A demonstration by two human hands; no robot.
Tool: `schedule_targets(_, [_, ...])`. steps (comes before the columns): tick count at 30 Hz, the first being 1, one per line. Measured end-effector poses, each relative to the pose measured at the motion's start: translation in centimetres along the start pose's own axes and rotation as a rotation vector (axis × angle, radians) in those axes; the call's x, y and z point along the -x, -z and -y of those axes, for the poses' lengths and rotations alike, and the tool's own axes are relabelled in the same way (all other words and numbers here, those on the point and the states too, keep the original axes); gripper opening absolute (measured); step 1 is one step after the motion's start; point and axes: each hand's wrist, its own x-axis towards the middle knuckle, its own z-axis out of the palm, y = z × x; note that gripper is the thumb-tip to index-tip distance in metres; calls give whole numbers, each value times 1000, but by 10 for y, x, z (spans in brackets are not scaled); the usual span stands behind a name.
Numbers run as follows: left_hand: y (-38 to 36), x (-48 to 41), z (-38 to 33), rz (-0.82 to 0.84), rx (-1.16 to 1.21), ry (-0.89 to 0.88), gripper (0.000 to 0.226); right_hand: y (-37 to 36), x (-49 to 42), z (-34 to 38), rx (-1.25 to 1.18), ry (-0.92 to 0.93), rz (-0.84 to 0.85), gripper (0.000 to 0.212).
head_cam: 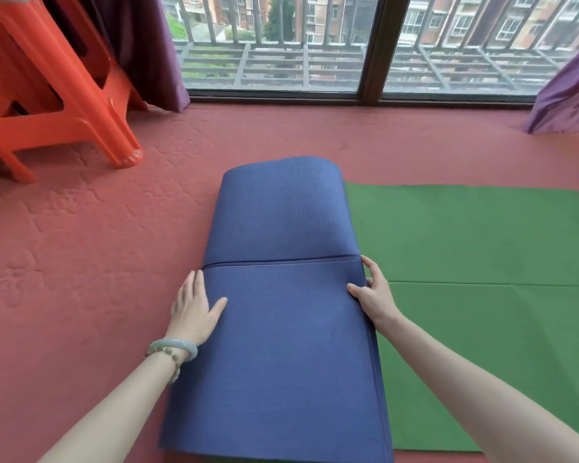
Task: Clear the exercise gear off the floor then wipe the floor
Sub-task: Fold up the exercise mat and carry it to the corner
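A blue exercise mat [278,329] lies folded over itself in the middle of the red floor, its loose end resting across the top near a seam. My left hand [194,305] lies flat against the mat's left edge, thumb on top. On the mat's right edge my right hand [371,292] grips the layered side, fingers curled around it. A green mat [482,262] lies flat on the floor to the right, partly under the blue one.
An orange plastic stool [57,95] stands at the back left. Purple curtains [147,48] hang at both sides of a low window [281,45] along the far wall. Textured red floor [81,262] stretches to the left.
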Motion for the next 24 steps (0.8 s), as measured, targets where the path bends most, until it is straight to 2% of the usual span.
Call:
schedule_targets(4, [-18, -6, 15, 139, 122, 94, 89, 0, -13, -32, 143, -40, -1, 68])
schedule_targets(7, [-21, -12, 17, 150, 286, 247, 95, 4, -20, -37, 224, -124, 4, 69])
schedule_targets(9, [-20, -19, 22, 160, 422, 379, 87, 4, -22, -42, 346, -134, 16, 71])
schedule_targets(10, [-21, -25, 30, 180, 461, 413, 84, 3, -23, -46, 405, -122, 9, 71])
schedule_targets(14, [-36, -49, 76, 219, 676, 467, 99, -15, -24, -57, 554, -115, -40, 73])
schedule_targets(16, [-23, -40, 67, 242, 805, 458, 81, -17, -26, -60, 788, -117, -87, 71])
schedule_targets(18, [-7, -29, 45, 317, 873, 437, 53, -12, -29, -59, 994, -114, -134, 71])
schedule_targets(20, [1, -25, 35, 323, 865, 375, 35, -6, -33, -60, 928, -135, -119, 71])
schedule_targets(24, [24, -20, 20, 126, 764, 185, 22, -6, -32, -52, 636, -120, -126, 72])
